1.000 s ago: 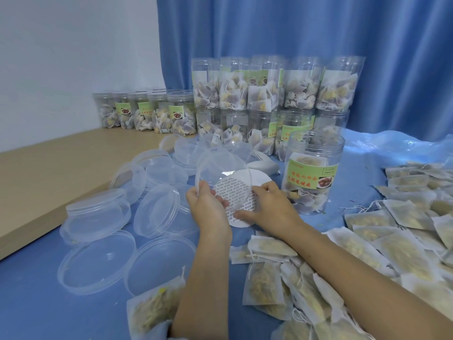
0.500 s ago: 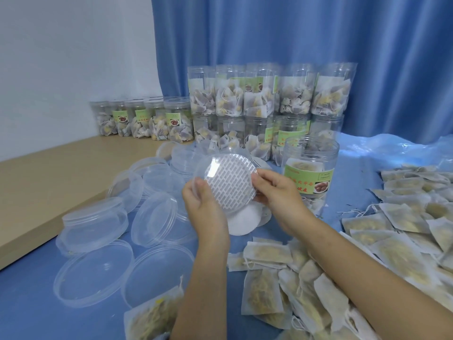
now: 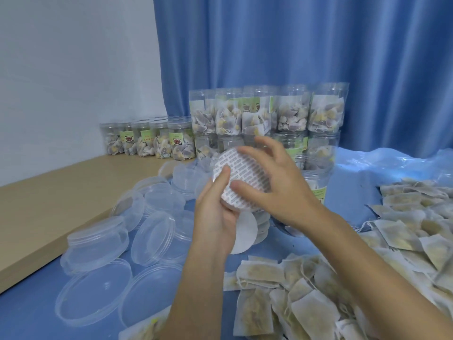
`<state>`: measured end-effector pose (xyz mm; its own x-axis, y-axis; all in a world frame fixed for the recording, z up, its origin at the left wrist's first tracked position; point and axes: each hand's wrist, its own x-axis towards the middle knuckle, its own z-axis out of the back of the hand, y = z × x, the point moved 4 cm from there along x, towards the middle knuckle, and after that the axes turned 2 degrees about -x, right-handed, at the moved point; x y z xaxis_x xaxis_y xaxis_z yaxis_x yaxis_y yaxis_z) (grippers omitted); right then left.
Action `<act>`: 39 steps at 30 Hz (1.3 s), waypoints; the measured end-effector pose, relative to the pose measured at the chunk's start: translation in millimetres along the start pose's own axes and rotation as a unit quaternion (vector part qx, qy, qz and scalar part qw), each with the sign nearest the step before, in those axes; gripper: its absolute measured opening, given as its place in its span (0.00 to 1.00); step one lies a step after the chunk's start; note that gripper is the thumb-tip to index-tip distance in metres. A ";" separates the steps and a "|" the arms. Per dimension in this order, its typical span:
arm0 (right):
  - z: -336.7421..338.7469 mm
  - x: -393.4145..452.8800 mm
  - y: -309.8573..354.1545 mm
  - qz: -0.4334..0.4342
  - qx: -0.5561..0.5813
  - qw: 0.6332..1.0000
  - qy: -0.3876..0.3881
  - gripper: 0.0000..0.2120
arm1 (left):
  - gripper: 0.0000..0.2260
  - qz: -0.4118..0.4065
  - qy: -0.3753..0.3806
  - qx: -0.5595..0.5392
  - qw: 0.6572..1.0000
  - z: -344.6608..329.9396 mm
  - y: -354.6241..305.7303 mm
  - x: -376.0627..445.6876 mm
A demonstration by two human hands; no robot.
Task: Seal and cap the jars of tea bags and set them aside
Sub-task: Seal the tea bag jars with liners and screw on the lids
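Note:
My left hand (image 3: 215,212) grips a clear plastic cap with a round printed seal liner (image 3: 245,177) lying in it, thumb on the liner's left edge. Over the liner, my right hand (image 3: 277,185) spreads its fingers and presses with fingertips and thumb. Behind my right hand stands an uncapped jar of tea bags (image 3: 316,182) with a green label, mostly hidden. A white liner disc (image 3: 245,231) lies on the blue cloth below my left hand, on a small pile of discs.
Several loose clear caps (image 3: 98,241) are heaped at the left. Capped jars (image 3: 264,116) are stacked two high against the blue curtain, with a lower row (image 3: 147,141) on the wooden ledge. Loose tea bags (image 3: 306,290) cover the right and front.
Both hands have lifted the cap and liner from the cloth to mid-air. My right hand has shifted from the liner's edge to pressing on top of it.

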<state>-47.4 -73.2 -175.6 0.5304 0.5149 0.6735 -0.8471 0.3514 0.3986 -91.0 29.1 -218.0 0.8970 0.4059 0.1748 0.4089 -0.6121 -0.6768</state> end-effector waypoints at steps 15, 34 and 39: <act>67.0 -5.2 -81.6 -0.177 -0.029 0.972 -0.149 0.40 | 0.46 0.020 0.038 0.421 0.906 -47.4 62.7 67.2; 83.5 -4.7 -80.3 -0.123 0.032 0.987 -0.096 0.35 | 0.46 -0.246 0.125 0.563 0.779 -82.0 57.3 56.9; 83.1 -7.0 -76.6 -0.108 0.102 0.989 -0.005 0.39 | 0.47 -0.293 0.162 0.643 0.688 -77.6 18.9 53.5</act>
<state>11.2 -168.8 -159.1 0.7000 0.4372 0.5647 -0.7036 0.2865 0.6503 -22.2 -13.5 -166.0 0.7169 0.0263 0.6966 0.4169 0.7848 -0.4587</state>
